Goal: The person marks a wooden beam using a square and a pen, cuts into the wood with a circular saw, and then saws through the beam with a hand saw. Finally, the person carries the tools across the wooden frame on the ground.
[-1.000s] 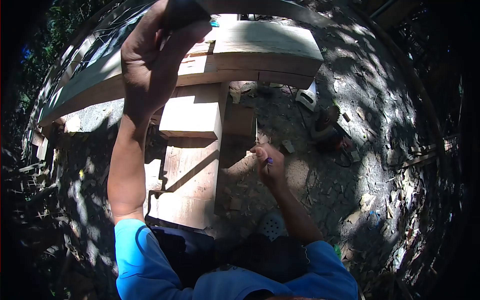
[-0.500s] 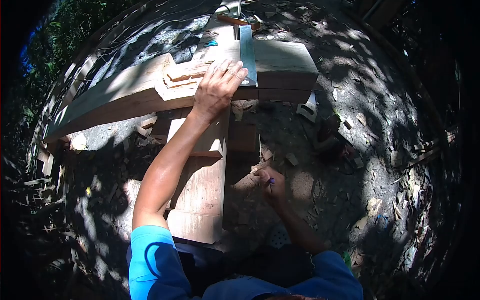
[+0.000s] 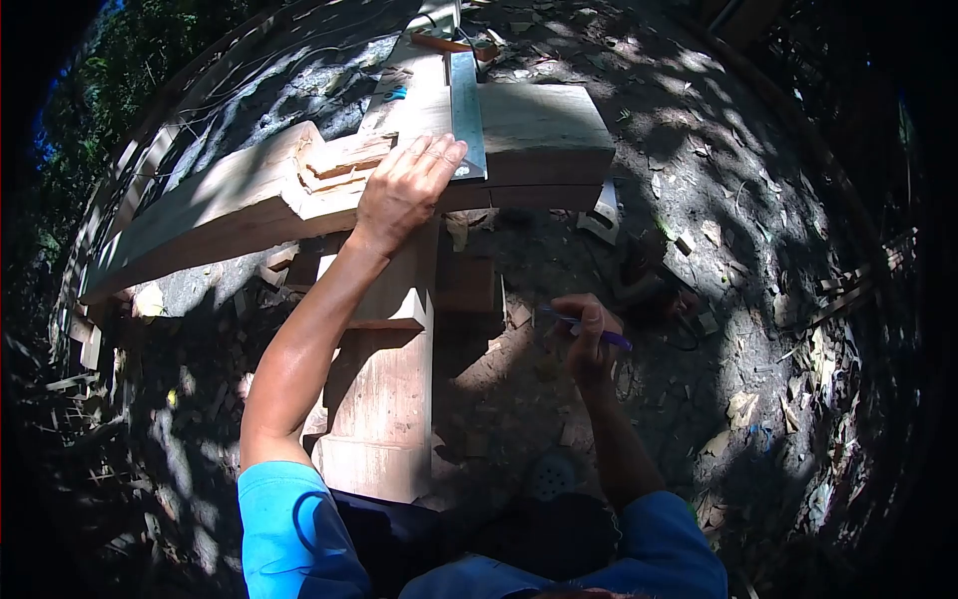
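A large curved timber (image 3: 225, 200) with a rough notch lies across a long plank (image 3: 384, 399). On the timber's top, a metal square (image 3: 466, 110) lies across the grain, its lower end near the front edge. My left hand (image 3: 404, 190) presses down beside that end, fingers together at the square's left edge; what is under them is hidden. My right hand (image 3: 591, 334) is in the air to the right of the plank, below the timber, closed around a purple pen (image 3: 615, 340) whose thin end points left.
A saw-like tool (image 3: 602, 215) leans under the timber's right end. Near the top are an orange-brown tool (image 3: 449, 45) and a small blue item (image 3: 396, 93). Wood offcuts, leaves and a dark power tool (image 3: 649, 275) lie on the ground.
My right hand has moved right and up, and the pen now shows more fully. The view has shifted slightly; my left hand stays by the square.
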Action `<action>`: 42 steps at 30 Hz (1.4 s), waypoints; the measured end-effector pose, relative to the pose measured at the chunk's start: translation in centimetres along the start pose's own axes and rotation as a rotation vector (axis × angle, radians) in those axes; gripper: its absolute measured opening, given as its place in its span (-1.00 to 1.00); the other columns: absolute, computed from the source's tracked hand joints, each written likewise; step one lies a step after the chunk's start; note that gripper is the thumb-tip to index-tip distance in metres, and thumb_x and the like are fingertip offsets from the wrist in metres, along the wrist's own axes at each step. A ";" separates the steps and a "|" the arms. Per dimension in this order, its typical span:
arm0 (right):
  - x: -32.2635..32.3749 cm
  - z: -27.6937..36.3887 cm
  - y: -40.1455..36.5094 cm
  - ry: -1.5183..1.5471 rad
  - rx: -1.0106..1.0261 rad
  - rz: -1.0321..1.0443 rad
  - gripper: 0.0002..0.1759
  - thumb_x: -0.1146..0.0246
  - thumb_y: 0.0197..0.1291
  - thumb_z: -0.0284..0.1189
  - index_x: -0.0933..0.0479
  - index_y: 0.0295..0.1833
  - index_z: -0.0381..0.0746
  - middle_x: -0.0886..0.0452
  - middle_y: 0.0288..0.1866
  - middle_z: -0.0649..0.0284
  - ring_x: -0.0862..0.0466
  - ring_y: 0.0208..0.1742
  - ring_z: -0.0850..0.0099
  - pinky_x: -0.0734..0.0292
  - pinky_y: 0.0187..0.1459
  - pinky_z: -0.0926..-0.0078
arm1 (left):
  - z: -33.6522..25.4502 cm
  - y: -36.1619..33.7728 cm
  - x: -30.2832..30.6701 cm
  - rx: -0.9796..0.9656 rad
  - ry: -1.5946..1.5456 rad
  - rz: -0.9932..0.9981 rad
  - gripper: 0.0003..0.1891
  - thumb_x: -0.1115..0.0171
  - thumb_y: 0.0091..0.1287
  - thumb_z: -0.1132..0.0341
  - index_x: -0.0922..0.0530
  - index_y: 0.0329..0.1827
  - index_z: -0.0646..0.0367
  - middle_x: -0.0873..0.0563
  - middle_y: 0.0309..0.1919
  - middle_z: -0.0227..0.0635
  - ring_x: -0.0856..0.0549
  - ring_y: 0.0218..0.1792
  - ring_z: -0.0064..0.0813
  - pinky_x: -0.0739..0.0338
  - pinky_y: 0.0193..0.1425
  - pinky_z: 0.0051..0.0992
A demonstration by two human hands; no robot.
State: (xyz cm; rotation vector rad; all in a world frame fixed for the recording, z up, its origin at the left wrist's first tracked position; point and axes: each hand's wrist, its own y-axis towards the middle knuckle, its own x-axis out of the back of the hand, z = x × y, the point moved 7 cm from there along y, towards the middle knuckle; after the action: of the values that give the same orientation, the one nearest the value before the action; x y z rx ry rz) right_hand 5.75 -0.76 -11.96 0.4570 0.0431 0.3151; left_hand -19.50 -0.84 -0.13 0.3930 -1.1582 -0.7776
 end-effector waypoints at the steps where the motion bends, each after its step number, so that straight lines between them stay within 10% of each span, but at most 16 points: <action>1: 0.4 0.5 0.1 -0.012 0.005 -0.007 -0.37 0.11 0.55 -0.05 -0.66 -0.18 -0.36 -0.63 -0.37 0.25 -0.54 -0.41 0.55 -0.38 -0.37 0.56 | 0.0 0.0 0.0 0.000 0.008 -0.002 -0.54 -0.08 0.27 0.48 -0.57 0.27 0.09 -0.70 0.16 -0.22 -0.67 0.22 -0.23 -0.58 0.26 -0.28; 33: 0.8 5.2 4.3 -0.047 0.290 -0.052 -0.34 0.10 0.56 -0.01 -0.65 -0.10 -0.41 -0.65 -0.33 0.19 -0.62 -0.30 0.46 -0.50 -0.18 0.48 | -0.1 0.1 0.4 -0.021 -0.001 -0.052 -0.58 -0.13 0.28 0.42 -0.57 0.23 0.09 -0.72 0.12 -0.23 -0.69 0.16 -0.26 -0.59 0.22 -0.31; 42: -2.7 5.8 12.9 0.003 0.245 -0.069 -0.63 -0.13 0.36 -0.29 -0.63 -0.01 -0.39 -0.69 -0.23 0.19 -0.63 -0.23 0.53 -0.54 -0.15 0.53 | 0.2 0.6 0.6 0.037 -0.004 0.006 -0.59 -0.13 0.28 0.42 -0.57 0.22 0.07 -0.70 0.13 -0.28 -0.67 0.17 -0.32 -0.59 0.22 -0.34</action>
State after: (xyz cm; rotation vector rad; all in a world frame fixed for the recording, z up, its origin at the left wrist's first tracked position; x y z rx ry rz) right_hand 0.13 6.87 -1.15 0.6964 0.1007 0.2433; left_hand -19.33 -0.80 0.72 0.4190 -1.1783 -0.7527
